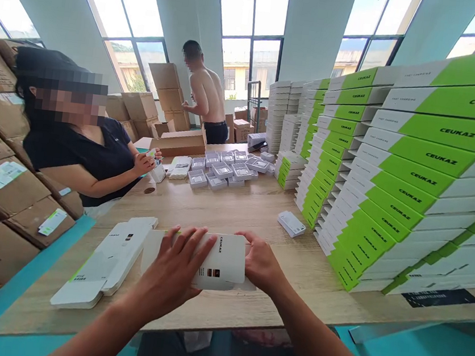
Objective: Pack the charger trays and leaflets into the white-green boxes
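A white cardboard box [230, 266] printed with "CEUKAZ" is held just above the near part of the wooden table. My left hand [180, 260] lies across its top, fingers over the face and thumb at the near edge. At the box's right end, my right hand [264, 264] is closed on the edge by the end flap; some of its fingertips are hidden. To the left lies a pile of flattened white boxes [104, 254] with green edges. A small stack of white cards or leaflets [291, 224] rests beyond my right hand.
Tall stacks of green-and-white boxes [408, 186] line the table's right side. Several white trays [223, 169] sit towards the back, near an open brown carton [181, 142]. A co-worker [82, 149] handles a small item at the left; another person [208, 94] stands behind.
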Available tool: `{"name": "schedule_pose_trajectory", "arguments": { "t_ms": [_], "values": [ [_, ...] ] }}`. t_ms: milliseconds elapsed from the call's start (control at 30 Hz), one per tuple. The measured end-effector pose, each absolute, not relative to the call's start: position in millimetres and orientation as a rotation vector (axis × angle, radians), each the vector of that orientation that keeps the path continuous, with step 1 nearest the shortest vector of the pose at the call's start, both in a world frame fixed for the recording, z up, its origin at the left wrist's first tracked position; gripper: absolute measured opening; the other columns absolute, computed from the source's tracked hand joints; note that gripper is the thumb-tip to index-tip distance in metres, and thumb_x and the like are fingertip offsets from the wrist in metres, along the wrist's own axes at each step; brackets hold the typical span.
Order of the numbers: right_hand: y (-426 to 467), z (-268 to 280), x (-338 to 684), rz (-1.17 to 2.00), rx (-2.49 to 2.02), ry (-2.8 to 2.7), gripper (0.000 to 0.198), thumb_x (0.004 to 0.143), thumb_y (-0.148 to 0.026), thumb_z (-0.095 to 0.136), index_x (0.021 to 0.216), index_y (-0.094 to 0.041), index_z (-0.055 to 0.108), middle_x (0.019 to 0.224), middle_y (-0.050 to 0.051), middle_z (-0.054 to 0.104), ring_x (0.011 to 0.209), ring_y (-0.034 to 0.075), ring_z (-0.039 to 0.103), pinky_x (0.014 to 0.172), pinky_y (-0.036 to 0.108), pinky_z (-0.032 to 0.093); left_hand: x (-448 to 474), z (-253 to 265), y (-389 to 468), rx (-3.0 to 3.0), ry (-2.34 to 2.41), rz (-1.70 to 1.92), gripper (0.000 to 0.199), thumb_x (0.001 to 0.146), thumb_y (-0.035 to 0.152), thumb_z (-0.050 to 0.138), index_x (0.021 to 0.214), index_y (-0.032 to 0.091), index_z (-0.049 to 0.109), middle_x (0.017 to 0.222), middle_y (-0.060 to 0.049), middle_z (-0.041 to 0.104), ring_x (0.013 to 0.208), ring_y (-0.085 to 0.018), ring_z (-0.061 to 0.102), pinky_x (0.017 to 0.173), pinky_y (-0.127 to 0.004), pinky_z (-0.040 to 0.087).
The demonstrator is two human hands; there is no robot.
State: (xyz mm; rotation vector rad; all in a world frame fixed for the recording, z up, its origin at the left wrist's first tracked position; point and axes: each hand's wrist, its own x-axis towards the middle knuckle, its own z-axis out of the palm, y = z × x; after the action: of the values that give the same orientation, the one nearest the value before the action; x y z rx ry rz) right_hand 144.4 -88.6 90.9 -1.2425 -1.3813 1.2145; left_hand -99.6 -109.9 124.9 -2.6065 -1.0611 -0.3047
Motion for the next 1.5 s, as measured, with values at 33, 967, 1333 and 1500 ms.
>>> {"name": "schedule_pose_trajectory", "arguments": {
  "t_ms": [33,967,1333,1500],
  "values": [
    [-89,90,146,1.198,-1.229,-1.356,0.073,0.056,-0.018,0.087,0.127,-0.021,0.069,0.077,0.000,0.075,0.069,0.019,0.064,0.065,0.028,0.047,-100,125,-108,-2.625,-1.077,-0.339,0.096,0.077,0.020,0.079,0.160,0.017,0.031,0.156,-0.023,0.047,0.142,-0.045,0.041,0.120,-0.068,0.022],
    [-92,60,99,1.499,-0.751,-0.824,0.054,0.080,-0.076,0.069,0.093,-0.024,0.067,0.083,0.004,0.074,0.082,0.026,0.071,0.068,0.035,0.054,-32,86,-79,-2.092,-2.570,-2.684,0.073,0.073,0.083,0.067,0.088,0.012,0.078,0.073,-0.012,0.079,0.073,-0.032,0.076,0.057,-0.035,0.060],
    [-73,63,116,1.528,-0.741,-1.130,0.057,0.080,-0.078,0.066,0.082,-0.021,0.069,0.066,0.001,0.064,0.068,0.021,0.064,0.066,0.032,0.050,-55,128,-64,-3.310,-2.032,-2.635,0.084,0.065,0.081,0.070,0.119,0.018,0.072,0.096,-0.015,0.078,0.094,-0.037,0.075,0.080,-0.047,0.060],
    [-71,80,140,1.346,-0.890,-1.266,0.056,0.081,-0.074,0.070,0.090,-0.019,0.072,0.087,0.005,0.071,0.081,0.020,0.064,0.072,0.030,0.051,-64,145,-59,-3.431,-1.690,-2.002,0.093,0.072,0.061,0.082,0.146,0.027,0.036,0.132,-0.017,0.065,0.115,-0.033,0.068,0.097,-0.049,0.055]
  ]
}}
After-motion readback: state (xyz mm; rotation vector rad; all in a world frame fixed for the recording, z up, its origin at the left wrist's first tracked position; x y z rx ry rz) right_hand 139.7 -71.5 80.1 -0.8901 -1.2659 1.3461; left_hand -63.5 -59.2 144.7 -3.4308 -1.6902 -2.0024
